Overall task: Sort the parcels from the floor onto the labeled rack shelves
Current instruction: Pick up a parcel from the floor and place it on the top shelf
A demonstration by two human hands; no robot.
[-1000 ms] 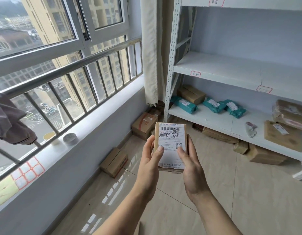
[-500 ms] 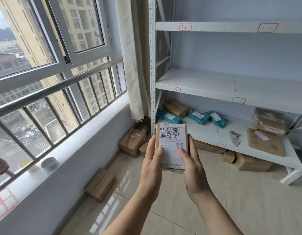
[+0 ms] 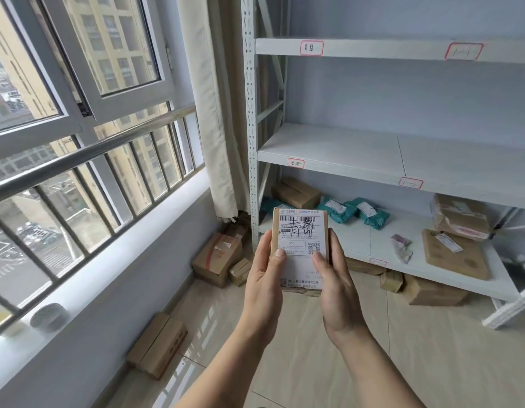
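I hold a small cardboard parcel point(image 3: 299, 231) upright in front of me, its white shipping label with handwritten black characters facing me. My left hand point(image 3: 262, 278) grips its left edge and my right hand point(image 3: 336, 285) its right edge, thumbs on the label. Behind it stands the white metal rack point(image 3: 251, 136). Red-framed labels mark the top shelf point(image 3: 373, 50) and the middle shelf point(image 3: 338, 147). The bottom shelf point(image 3: 361, 240) carries teal bags point(image 3: 354, 212), a brown box point(image 3: 296, 192) and flat brown parcels point(image 3: 454, 254).
Cardboard boxes lie on the tiled floor: a pair by the rack's left post point(image 3: 218, 259), one along the wall point(image 3: 156, 344), others under the bottom shelf point(image 3: 432, 291). A barred window with a sill point(image 3: 87, 284) runs along the left. A curtain point(image 3: 208, 113) hangs in the corner.
The view has tilted up and turned right, so more of the upper shelves shows. The parcel stays held between both hands at the same height.
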